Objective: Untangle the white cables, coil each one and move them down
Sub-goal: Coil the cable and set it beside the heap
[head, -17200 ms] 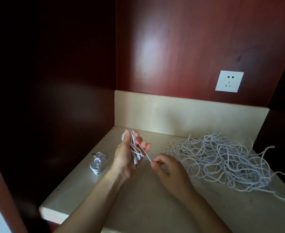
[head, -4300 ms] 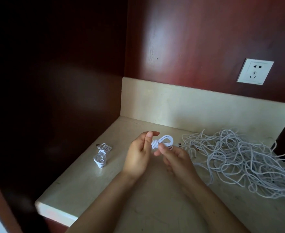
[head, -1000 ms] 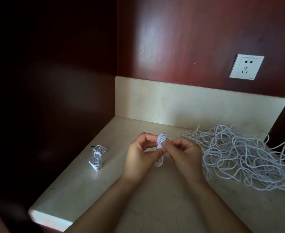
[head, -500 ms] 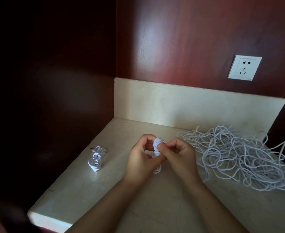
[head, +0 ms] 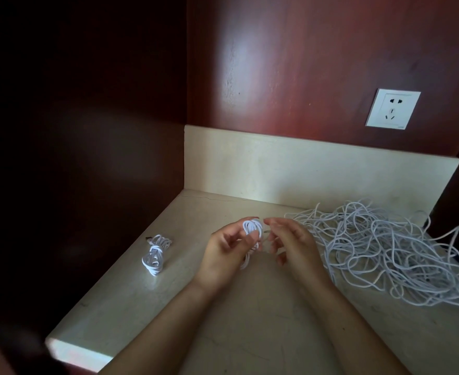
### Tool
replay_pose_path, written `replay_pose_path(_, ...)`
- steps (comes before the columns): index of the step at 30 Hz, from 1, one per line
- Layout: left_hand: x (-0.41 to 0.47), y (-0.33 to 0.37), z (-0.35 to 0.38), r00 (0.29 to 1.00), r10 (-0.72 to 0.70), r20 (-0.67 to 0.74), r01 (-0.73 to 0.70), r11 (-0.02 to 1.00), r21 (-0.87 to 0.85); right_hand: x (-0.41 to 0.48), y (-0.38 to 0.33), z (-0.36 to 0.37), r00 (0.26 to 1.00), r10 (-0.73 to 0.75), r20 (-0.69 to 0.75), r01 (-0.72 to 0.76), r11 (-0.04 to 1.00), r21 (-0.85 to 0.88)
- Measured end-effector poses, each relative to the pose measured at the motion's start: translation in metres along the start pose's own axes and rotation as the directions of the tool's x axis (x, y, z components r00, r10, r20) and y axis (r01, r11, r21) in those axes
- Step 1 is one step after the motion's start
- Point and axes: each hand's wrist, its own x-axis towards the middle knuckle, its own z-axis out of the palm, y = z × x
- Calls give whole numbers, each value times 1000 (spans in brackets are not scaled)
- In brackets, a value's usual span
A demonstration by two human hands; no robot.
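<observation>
As left hand grips, coil upright, loop uppermost

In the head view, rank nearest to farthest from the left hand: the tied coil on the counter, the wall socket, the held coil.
1. Held coil, in the left hand.
2. Tied coil, on the counter, left.
3. Wall socket, high right.

We look down on a pale cream stone tabletop set into a corner. Along its far edge we see a low upstand of the same stone. Above it rises a glossy reddish-brown wooden wall, with a white power socket fixed at the right. On the left stands a dark wooden side panel, mostly in shadow.
</observation>
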Motion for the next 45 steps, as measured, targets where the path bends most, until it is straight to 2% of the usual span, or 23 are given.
replay_pose_path(2,-1,0,-1,999,8,48,-7,1000,-9,0,0,3,994,72,88,-71,997,-17)
replay_pose_path(5,-2,0,-3,994,56,92,-69,988,139,-2,1,4,972,113,206,-95,991,-93)
replay_pose_path(7,-2,-2,-3,999,19,36,-26,975,220,-4,1,2,970,82,227,-47,987,-154)
replay_pose_path(10,-1,-6,-6,999,-11,-42,25,939,342,-5,0,-3,977,51,207,-21,989,-146)
replay_pose_path(13,-3,-5,-7,1000,29,-8,-20,835,550,-4,0,-4,983,34,181,-10,991,-132)
replay_pose_path(17,-7,3,-6,999,12,48,-45,600,798,-2,1,-3,993,19,121,-9,997,-82)
replay_pose_path(19,-7,4,-8,996,22,85,-82,555,828,-1,2,-4,995,20,99,-13,998,-64)
replay_pose_path(23,-7,1,-8,983,59,172,-176,548,818,-1,1,-1,996,37,78,-40,998,49)
replay_pose_path(26,-8,3,-6,980,94,173,-196,540,818,0,0,1,994,75,83,-87,985,147)
replay_pose_path(30,-10,6,-10,995,16,102,-93,566,819,-1,5,7,988,125,88,-137,981,139)
replay_pose_path(33,-14,13,-23,996,-80,43,21,662,750,2,9,18,986,136,97,-147,982,114)
replay_pose_path(35,-18,23,-37,997,-78,-3,56,687,724,9,7,30,980,132,148,-147,985,93)
replay_pose_path(38,-21,38,-61,994,2,-113,85,644,760,23,3,53,967,146,208,-162,985,60)
replay_pose_path(40,-23,44,-70,984,56,-167,99,609,787,33,5,71,944,196,265,-197,980,-23)
replay_pose_path(45,-31,41,-81,965,149,-218,156,344,926,54,17,103,877,320,358,-268,945,-189)
